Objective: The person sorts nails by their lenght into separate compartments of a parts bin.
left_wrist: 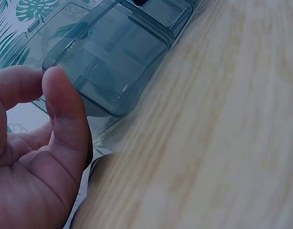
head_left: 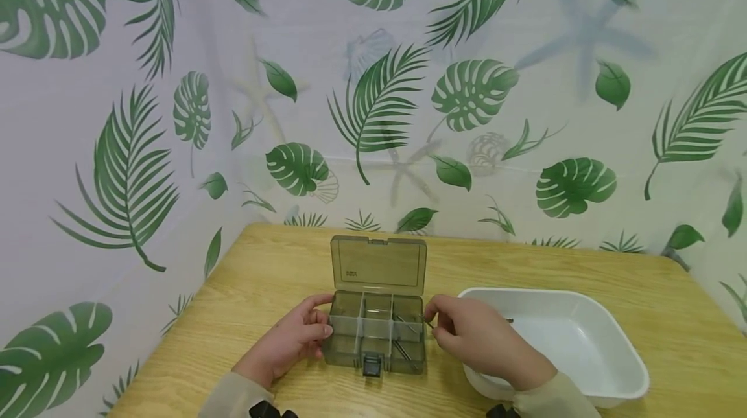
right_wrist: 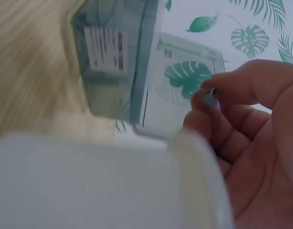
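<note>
At lower centre, the left hand [head_left: 288, 342] grips the compartment box [head_left: 341, 348] by its left side; right of it, the bent right hand [head_left: 480, 339] pinches a small metal pin [right_wrist: 210, 99] between thumb and finger.

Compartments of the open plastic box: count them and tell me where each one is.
6, in two rows of three: back-left compartment, back-middle compartment, back-right compartment, front-left compartment, front-middle compartment and front-right compartment. The lid stands raised, so none seems hidden.
</note>
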Motion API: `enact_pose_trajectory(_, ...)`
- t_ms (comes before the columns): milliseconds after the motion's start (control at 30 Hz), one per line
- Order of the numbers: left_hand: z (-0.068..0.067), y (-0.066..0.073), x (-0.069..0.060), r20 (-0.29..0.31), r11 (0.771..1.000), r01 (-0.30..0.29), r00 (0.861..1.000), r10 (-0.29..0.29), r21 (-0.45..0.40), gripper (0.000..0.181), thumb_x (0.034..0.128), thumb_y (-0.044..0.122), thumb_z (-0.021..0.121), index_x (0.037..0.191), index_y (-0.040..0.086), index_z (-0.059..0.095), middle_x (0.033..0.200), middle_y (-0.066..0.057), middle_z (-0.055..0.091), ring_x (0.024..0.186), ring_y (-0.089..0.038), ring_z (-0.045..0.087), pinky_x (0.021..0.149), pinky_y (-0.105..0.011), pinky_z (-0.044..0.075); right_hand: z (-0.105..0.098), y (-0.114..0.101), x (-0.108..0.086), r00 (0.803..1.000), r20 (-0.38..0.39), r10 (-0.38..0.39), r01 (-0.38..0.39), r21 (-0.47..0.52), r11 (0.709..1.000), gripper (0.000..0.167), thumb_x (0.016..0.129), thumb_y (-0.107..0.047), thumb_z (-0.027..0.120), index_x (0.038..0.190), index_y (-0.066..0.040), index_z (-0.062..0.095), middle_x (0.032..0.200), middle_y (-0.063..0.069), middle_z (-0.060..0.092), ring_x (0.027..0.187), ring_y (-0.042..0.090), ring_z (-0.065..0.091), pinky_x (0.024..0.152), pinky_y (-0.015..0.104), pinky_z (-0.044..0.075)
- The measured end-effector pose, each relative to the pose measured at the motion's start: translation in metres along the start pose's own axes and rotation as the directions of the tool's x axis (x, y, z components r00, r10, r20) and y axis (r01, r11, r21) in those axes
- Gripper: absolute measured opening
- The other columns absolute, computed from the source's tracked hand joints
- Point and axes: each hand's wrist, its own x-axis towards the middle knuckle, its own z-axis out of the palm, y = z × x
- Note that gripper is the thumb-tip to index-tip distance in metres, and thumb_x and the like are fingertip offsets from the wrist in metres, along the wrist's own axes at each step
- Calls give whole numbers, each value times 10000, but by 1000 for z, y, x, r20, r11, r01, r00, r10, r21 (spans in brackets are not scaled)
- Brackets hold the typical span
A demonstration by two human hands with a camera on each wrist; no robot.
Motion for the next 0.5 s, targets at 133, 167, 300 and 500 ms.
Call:
enact_pose_trajectory(133,-1,1,0,-5,1000,-2,1000,2,11,692,990,67,618,1581,69,256,976,-54,486,665,-139,451,603,-289,522,10,-7,10,1000,0,-4,4,-28,1000,174,910,-60,619,1029,-169,685,693,-164,509,554,26,425,521,259,408)
enact_pose_trajectory(167,-1,1,0,-3,1000,-5,1000,5,12,691,991,65,616,1580,67,256,975,-55,486,665,-138,453,603,-290,523,13,-9,12,1000,2,-6,6,-40,999,174,904,-61,623,1025,-169,686,692,-162,507,554,26,423,517,258,407)
enact_pose_trajectory(300,0,1,-1,2,1000,-9,1000,9,10,691,988,52,610,1579,60,252,967,-53,485,668,-141,458,600,-291,519,21,-12,19,1000,14,-10,11,-60,998,167,903,-71,629,1028,-166,684,695,-154,507,548,33,429,496,260,407)
enact_pose_trajectory(500,0,1,-1,2,1000,-10,1000,10,8,690,987,48,607,1578,59,252,964,-52,484,668,-142,452,600,-294,517,25,-13,20,999,37,21,-19,-50,999,160,923,-100,638,1057,-175,683,720,-144,521,561,51,450,506,277,414)
